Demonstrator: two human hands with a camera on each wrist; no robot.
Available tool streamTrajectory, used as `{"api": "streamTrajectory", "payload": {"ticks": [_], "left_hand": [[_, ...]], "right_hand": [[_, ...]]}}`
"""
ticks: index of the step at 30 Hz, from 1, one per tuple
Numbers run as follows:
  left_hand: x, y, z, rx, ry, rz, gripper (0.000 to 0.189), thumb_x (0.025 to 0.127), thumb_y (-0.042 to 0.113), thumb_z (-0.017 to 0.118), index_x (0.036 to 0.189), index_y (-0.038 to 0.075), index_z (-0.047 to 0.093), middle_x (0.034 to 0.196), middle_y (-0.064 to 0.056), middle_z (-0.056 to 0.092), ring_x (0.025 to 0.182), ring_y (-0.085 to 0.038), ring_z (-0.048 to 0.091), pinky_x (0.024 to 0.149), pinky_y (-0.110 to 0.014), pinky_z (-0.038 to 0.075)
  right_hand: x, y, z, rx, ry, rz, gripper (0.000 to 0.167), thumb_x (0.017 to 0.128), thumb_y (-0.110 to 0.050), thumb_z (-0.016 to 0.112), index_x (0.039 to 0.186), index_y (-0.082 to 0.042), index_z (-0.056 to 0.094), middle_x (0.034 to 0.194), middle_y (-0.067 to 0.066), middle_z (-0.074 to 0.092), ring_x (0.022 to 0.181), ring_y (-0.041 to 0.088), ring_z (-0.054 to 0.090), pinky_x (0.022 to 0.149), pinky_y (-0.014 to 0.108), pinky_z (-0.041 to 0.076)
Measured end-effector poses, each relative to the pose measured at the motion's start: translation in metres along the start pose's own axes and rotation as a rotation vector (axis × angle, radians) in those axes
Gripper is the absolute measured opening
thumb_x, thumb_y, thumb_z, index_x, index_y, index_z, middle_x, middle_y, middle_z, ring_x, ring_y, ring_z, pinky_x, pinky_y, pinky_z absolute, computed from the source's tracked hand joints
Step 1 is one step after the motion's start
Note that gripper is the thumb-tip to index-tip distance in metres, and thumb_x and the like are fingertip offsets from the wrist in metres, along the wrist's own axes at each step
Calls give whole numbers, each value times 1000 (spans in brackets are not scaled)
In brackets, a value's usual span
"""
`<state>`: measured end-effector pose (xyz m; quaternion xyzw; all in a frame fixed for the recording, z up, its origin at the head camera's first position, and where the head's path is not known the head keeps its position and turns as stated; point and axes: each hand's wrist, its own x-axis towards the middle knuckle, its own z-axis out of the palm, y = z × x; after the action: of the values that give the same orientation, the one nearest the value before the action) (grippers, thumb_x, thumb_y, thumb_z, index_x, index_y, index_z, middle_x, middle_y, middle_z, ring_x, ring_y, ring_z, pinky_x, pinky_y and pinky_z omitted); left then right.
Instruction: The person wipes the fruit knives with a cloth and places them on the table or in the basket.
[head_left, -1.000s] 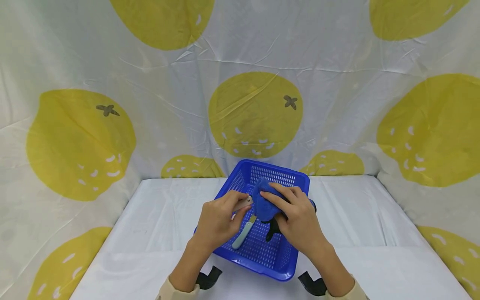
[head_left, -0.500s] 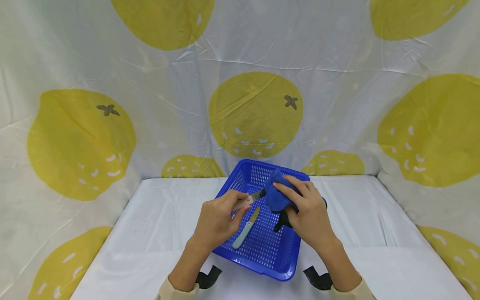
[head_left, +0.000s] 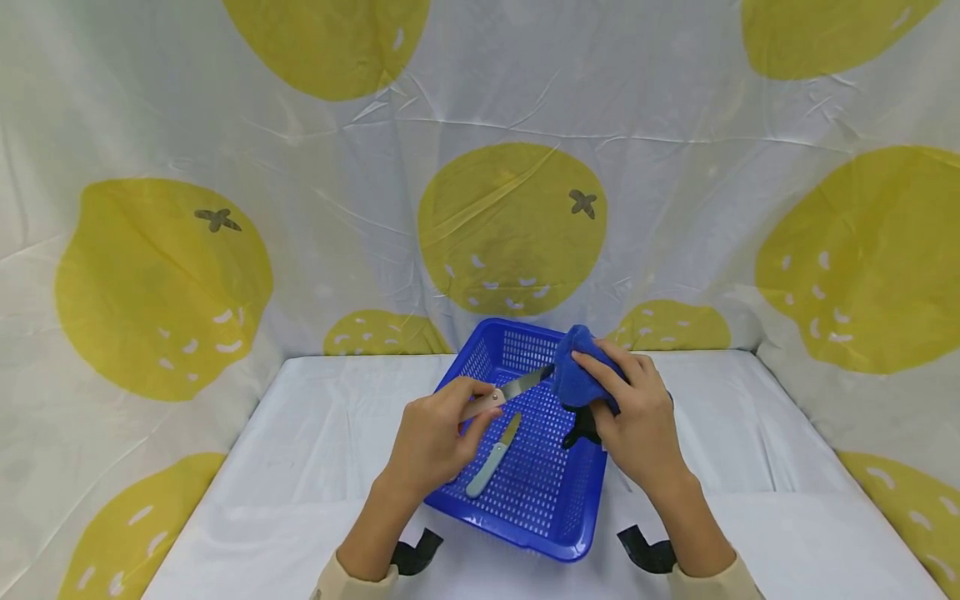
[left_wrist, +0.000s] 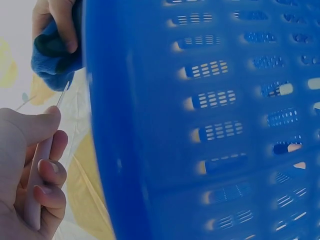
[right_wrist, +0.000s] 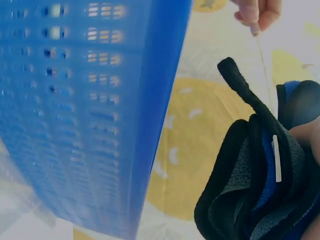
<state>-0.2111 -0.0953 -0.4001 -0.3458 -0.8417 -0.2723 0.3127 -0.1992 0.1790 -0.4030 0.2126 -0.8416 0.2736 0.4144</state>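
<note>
Over the basket, my left hand [head_left: 431,440] pinches the pale handle of a small knife [head_left: 483,403]. Its bare blade points up to the right, and the tip end meets a folded blue cloth [head_left: 585,375]. My right hand [head_left: 636,427] grips that cloth, which hides the very tip. Black edging and grey inner folds of the cloth [right_wrist: 250,185] show in the right wrist view. In the left wrist view, fingers wrap round the knife handle [left_wrist: 36,187]. A second knife [head_left: 487,468], with a light blue handle, lies in the basket.
The blue perforated plastic basket [head_left: 517,543] stands slightly turned on a table with a white cover [head_left: 337,433]. Behind it hangs a white curtain [head_left: 660,208] printed with yellow lemons. Black straps [head_left: 647,552] sit at both wrists.
The right hand and cloth have slid right and up along the blade, uncovering most of it. The left hand stays nearly still. The lying knife's blade has come into full view.
</note>
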Motion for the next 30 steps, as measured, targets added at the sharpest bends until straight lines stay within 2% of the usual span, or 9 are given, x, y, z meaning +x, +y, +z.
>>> {"api": "streamTrajectory", "payload": {"ticks": [14,21,30], "left_hand": [[0,-1,4,16,10,27,26,90,14,81,111,8,69,102,-3,77,83,-13,76,69,-22,60],[-1,1,4,16,25,39,28,83,1,80,108,5,68,96,-4,75,80,-13,76,65,-22,60],[-1,1,5,36,41,71,26,86,6,79,110,7,68,97,-3,74,75,-12,74,62,-23,59]], "right_hand": [[-4,-41,17,91,-97,-170,58,81,6,71,132,-22,71,140,7,63,112,28,59,91,49,57],[-6,-49,24,82,-150,-201,56,83,3,70,132,-23,71,140,4,63,109,26,59,93,47,55],[-7,-43,25,57,-134,-169,55,82,3,70,130,-24,72,138,5,65,109,27,60,93,50,56]]}}
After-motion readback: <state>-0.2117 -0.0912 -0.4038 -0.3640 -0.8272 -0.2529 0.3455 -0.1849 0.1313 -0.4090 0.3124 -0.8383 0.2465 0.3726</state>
